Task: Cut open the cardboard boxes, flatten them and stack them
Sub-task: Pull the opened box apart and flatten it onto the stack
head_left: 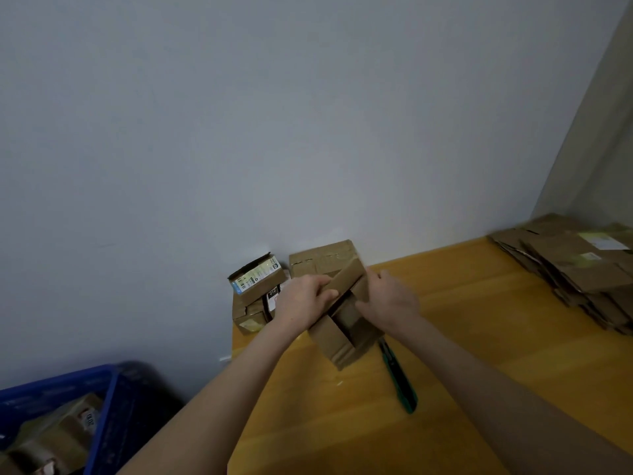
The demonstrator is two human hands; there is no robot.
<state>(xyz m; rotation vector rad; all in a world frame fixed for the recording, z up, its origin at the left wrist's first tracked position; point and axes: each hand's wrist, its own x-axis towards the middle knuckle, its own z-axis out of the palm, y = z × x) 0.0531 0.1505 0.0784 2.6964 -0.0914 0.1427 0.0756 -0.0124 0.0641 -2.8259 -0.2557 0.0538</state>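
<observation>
Left hand (304, 300) and right hand (391, 303) each grip a flap of the opened box (337, 342), which likely flattens best pressed diagonally onto the tabletop (479, 337), clear of the knife (399, 382).

Dim, flat indoor light, grey on the wall (239, 132). Faint soft shadow under the box (337, 347); mild sheen on the table (479, 337). Soft overall, blurriest at the crate (68, 382) near left and cardboard stack (575, 265) far right. Wide-angle bending toward edges.
</observation>
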